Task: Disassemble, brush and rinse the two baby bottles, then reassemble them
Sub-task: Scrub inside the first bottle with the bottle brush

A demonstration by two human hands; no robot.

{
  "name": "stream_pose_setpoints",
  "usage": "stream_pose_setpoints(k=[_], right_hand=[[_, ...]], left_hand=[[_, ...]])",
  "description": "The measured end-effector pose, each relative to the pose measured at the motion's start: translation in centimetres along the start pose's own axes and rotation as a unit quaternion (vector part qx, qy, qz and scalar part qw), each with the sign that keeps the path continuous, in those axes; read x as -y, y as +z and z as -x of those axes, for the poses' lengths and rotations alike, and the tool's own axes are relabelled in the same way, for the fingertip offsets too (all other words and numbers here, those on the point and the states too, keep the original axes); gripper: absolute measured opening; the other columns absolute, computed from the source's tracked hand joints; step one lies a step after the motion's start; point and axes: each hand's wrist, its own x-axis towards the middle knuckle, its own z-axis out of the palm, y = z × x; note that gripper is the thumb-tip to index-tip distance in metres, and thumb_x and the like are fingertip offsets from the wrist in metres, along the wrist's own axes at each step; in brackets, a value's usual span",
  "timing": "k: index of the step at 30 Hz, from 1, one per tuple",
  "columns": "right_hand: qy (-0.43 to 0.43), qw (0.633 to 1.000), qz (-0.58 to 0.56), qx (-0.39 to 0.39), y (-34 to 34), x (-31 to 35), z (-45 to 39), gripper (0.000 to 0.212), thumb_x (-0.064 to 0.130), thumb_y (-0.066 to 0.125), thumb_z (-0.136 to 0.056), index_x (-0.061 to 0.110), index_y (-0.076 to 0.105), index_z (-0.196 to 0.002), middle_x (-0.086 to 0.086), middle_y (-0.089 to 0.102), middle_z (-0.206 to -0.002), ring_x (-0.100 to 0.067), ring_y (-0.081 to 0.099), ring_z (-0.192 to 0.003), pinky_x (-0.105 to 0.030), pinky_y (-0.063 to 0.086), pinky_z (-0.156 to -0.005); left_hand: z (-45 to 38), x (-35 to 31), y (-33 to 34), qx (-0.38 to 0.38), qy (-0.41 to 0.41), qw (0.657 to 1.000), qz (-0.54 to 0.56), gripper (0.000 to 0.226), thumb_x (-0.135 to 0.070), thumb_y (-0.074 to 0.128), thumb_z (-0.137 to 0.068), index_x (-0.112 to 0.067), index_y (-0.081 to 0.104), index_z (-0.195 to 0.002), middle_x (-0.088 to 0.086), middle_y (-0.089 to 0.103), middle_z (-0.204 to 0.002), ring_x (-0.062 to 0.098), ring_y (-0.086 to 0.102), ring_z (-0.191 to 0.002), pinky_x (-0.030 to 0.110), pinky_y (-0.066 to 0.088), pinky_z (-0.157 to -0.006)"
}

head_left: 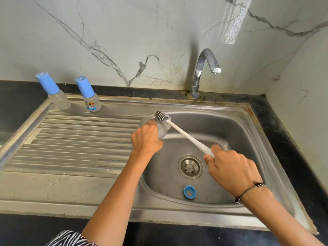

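Marble-veined wall backs a steel sink set in a black counter. Over the basin's left edge, the left hand grips a clear, frosted bottle body, seemingly so drips fall inside, while the right hand clasps the white bottle brush, its grey bristles outside the bottle. A blue collar ring lies near the basin's front edge. Two capped bottles stand at the drainboard's back-left corner.

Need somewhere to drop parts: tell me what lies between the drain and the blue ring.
Head view: only bare steel sink floor lies between drain and blue ring.
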Motion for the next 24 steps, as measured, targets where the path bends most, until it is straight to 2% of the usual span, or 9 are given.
stream_pose_setpoints(k=[2, 6, 9, 13, 17, 21, 24], right_hand=[[0.003, 1.000, -0.001, -0.001, 0.1, -0.1, 0.7, 0.025, 0.045, 0.026, -0.098, 0.022, 0.035, -0.097, 0.002, 0.046, -0.076, -0.027, 0.058, -0.077, -0.031, 0.036, -0.059], [0.006, 1.000, -0.012, 0.002, 0.1, 0.1, -0.2, 0.025, 0.043, 0.027, -0.098, 0.021, 0.033, -0.091, 0.003, 0.042, -0.070, -0.026, 0.047, -0.066, -0.031, 0.034, -0.056], [0.010, 1.000, -0.016, 0.008, 0.1, -0.4, 0.4, 0.024, 0.044, 0.026, -0.098, 0.022, 0.032, -0.091, 0.004, 0.042, -0.070, -0.025, 0.046, -0.066, -0.031, 0.035, -0.057], [0.020, 0.999, -0.014, 0.022, 0.2, -0.7, 1.3, 0.026, 0.047, 0.025, -0.098, 0.023, 0.034, -0.094, 0.003, 0.047, -0.077, -0.026, 0.057, -0.077, -0.031, 0.037, -0.060], [0.020, 0.999, -0.037, 0.031, 0.5, -0.3, -0.3, 0.026, 0.044, 0.027, -0.098, 0.021, 0.033, -0.089, 0.002, 0.045, -0.075, -0.026, 0.046, -0.069, -0.031, 0.035, -0.059], [0.008, 0.999, -0.033, 0.036, 0.9, -0.6, 0.6, 0.026, 0.045, 0.025, -0.099, 0.022, 0.031, -0.087, 0.006, 0.043, -0.068, -0.021, 0.045, -0.062, -0.030, 0.029, -0.049], [0.012, 0.999, -0.042, 0.031, 1.1, -0.2, 0.1, 0.025, 0.043, 0.026, -0.099, 0.021, 0.031, -0.089, 0.004, 0.042, -0.069, -0.024, 0.045, -0.065, -0.031, 0.032, -0.055]], left_hand=[[-0.1, 0.3, 0.0, -0.005, -0.004, 1.000, -0.013, 0.053, -0.025, 0.070, -0.078, -0.008, 0.042, -0.120, 0.011, 0.061, -0.115, 0.034, 0.060, -0.107, 0.038, 0.048, -0.078], [0.5, -1.2, 0.6, -0.001, 0.035, 0.999, -0.025, 0.051, -0.024, 0.067, -0.080, -0.010, 0.041, -0.122, 0.009, 0.060, -0.119, 0.033, 0.060, -0.108, 0.037, 0.049, -0.079], [0.1, -0.3, 0.4, -0.009, 0.015, 1.000, -0.022, 0.053, -0.024, 0.068, -0.080, -0.010, 0.042, -0.123, 0.010, 0.061, -0.117, 0.033, 0.061, -0.106, 0.037, 0.049, -0.077], [-0.6, 0.8, -0.2, -0.019, -0.013, 0.999, -0.027, 0.056, -0.026, 0.070, -0.079, -0.007, 0.042, -0.125, 0.012, 0.061, -0.116, 0.034, 0.061, -0.107, 0.038, 0.049, -0.079], [-0.1, -0.2, 0.6, -0.005, 0.002, 1.000, -0.003, 0.056, -0.025, 0.068, -0.079, -0.009, 0.041, -0.125, 0.011, 0.062, -0.116, 0.035, 0.061, -0.107, 0.039, 0.049, -0.079], [-0.4, 1.0, 0.6, -0.002, -0.034, 0.999, 0.017, 0.056, -0.029, 0.071, -0.077, -0.010, 0.043, -0.122, 0.013, 0.062, -0.116, 0.036, 0.060, -0.107, 0.039, 0.048, -0.078], [0.1, 0.3, 0.9, 0.000, -0.019, 1.000, 0.009, 0.057, -0.028, 0.070, -0.078, -0.009, 0.042, -0.124, 0.012, 0.063, -0.115, 0.035, 0.061, -0.106, 0.038, 0.048, -0.078]])
